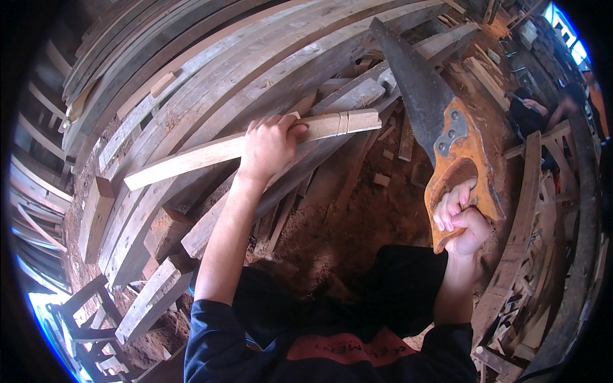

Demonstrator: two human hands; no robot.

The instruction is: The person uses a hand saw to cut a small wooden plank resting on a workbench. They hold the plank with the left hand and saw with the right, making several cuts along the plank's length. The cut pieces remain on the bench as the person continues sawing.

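Observation:
My left hand (269, 145) is closed over a pale, squared wooden strip (191, 165) that lies slantwise across larger timbers. Near its right end the strip has dark lines or cuts across it. My right hand (462, 220) grips a handsaw (414, 83) through the opening of its worn orange handle, which is fixed with round metal fasteners. The dark, toothed blade points up and away, its teeth facing left. It stands apart from the strip, to the right of the strip's end.
Long grey beams (281, 70) are stacked from the far left to the top. Short beam ends (159, 293) jut out at the lower left. Reddish dirt with wood scraps (381, 180) lies before me. More lumber (517, 249) lines the right, and another person (533, 108) is beyond it.

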